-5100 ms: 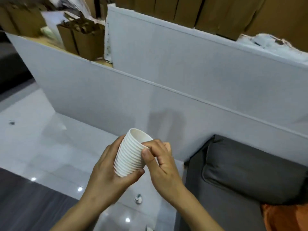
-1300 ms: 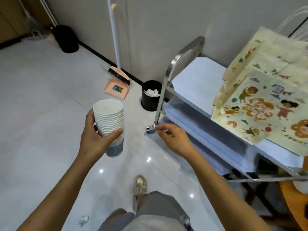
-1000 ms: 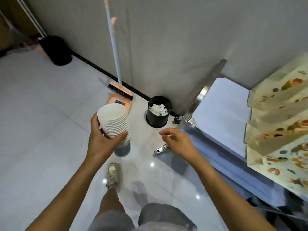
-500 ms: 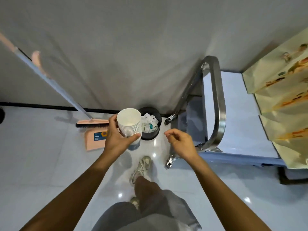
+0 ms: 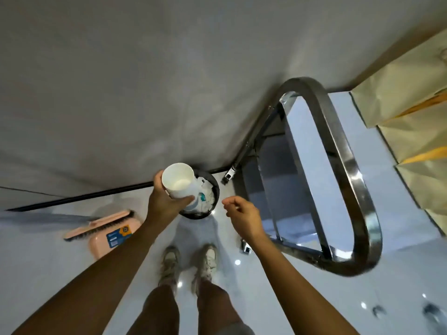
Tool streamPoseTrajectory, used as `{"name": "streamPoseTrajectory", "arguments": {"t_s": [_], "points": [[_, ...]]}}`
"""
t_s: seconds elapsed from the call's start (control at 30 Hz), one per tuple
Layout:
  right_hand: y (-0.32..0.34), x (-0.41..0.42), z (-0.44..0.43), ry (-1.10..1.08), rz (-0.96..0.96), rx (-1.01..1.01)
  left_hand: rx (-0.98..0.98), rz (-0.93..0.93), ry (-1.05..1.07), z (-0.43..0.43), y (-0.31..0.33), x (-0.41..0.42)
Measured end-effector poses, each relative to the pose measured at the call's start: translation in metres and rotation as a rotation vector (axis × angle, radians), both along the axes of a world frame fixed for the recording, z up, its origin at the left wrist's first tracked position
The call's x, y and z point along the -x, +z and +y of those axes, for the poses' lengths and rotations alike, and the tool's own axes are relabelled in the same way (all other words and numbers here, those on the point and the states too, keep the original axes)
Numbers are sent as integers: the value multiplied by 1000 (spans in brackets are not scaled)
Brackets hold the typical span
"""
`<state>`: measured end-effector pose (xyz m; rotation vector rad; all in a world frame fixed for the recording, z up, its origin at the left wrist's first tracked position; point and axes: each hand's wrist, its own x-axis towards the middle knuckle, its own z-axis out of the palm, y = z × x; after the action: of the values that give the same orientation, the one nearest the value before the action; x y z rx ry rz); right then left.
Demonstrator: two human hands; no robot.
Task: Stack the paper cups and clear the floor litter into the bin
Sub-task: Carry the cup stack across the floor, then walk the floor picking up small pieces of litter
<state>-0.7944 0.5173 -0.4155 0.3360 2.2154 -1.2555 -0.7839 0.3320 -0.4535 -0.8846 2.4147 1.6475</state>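
My left hand (image 5: pixel 162 201) grips a stack of white paper cups (image 5: pixel 179 180), mouth up, held right over the small black bin (image 5: pixel 215 189). The bin stands on the floor against the wall and holds crumpled white paper (image 5: pixel 206 201). My right hand (image 5: pixel 242 213) hovers just right of the bin, fingers loosely curled, holding nothing. Most of the bin's left side is hidden behind the cups and my left hand.
A steel trolley (image 5: pixel 348 189) with a curved handle stands at the right, paper bags (image 5: pixel 411 122) on its top. A pink dustpan (image 5: pixel 113 234) and brush lie on the floor at the left. My feet (image 5: pixel 188 262) stand just before the bin. The wall is close ahead.
I have stepped up to the bin and look more steeply down. The cup stack in my left hand has moved over the bin; my right hand stays beside it.
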Motion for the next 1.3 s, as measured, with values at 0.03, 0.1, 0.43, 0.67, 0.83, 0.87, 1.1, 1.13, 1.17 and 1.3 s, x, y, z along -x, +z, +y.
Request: {"name": "streamPoseTrajectory", "arguments": {"t_s": [0.03, 0.1, 0.43, 0.67, 0.83, 0.87, 1.1, 1.13, 1.17, 1.3], "points": [[-13, 5, -5, -15, -6, 4, 3, -8, -38, -5, -14, 8], [-33, 12, -13, -48, -18, 3, -2, -38, -152, -14, -38, 17], [-43, 4, -37, -140, -107, -44, 174, -329, -579, -83, -53, 5], [-15, -24, -43, -250, -68, 30, 50, -304, -559, -71, -17, 1], [30, -81, -24, -411, -29, 40, 54, -209, -911, -39, 38, -16], [41, -94, -19, -445, -22, 47, 43, -193, -989, -32, 50, -20], [76, -237, 47, -684, -22, 44, 163, -83, -1366, 55, 121, -86], [77, -263, 60, -737, -20, 36, 178, -69, -1403, 72, 126, -102], [78, -287, 71, -785, -31, 32, 191, -60, -1446, 88, 132, -116], [85, -409, 120, -960, -50, 14, 150, -41, -1634, 164, 144, -204]]}}
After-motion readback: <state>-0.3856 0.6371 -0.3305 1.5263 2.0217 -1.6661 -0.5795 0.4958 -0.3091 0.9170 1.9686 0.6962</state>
